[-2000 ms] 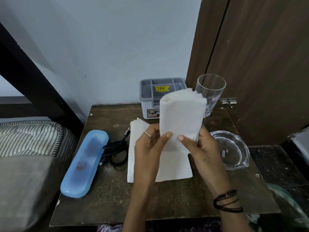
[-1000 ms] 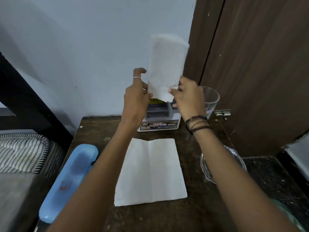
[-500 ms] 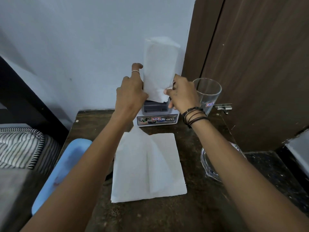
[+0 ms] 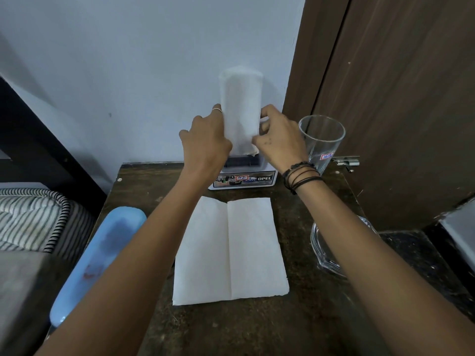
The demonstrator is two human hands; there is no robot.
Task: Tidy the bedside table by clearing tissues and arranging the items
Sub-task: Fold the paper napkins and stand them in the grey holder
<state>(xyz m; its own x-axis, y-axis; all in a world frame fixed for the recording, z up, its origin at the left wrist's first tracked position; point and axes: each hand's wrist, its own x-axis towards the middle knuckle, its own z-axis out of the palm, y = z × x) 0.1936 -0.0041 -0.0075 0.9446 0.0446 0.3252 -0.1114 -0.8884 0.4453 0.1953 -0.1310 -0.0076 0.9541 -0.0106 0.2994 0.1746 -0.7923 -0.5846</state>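
Nearest the person, well short of the grip and below it, a second tissue [image 4: 230,249] lies flat on the bedside table [image 4: 303,327], its centre crease running away from the person. To the left of it lies a blue case [image 4: 100,255]; to the right, partly hidden under the right forearm, sits a glass dish [image 4: 321,255].

Farther out, both hands meet around a folded stack of tissues [image 4: 240,109]. The left hand [image 4: 205,145] presses its left edge and the right hand [image 4: 279,142] pinches the right edge, so the stack is held between them near its lower end. It stands upright, long axis vertical, folded top pointing up against the wall and lower end pointing down.

Directly under the grip is the grey organiser box [image 4: 244,179], and the stack's bottom edge hangs just above its open top; whether it already touches a compartment is hidden by the hands. Just right of the grip stands a drinking glass [image 4: 321,140].

The step in hand looks like slotting the stack into the box. The next move likely calls for lowering it straight down, kept upright and squeezed narrow so it clears the compartment walls, without knocking the glass.
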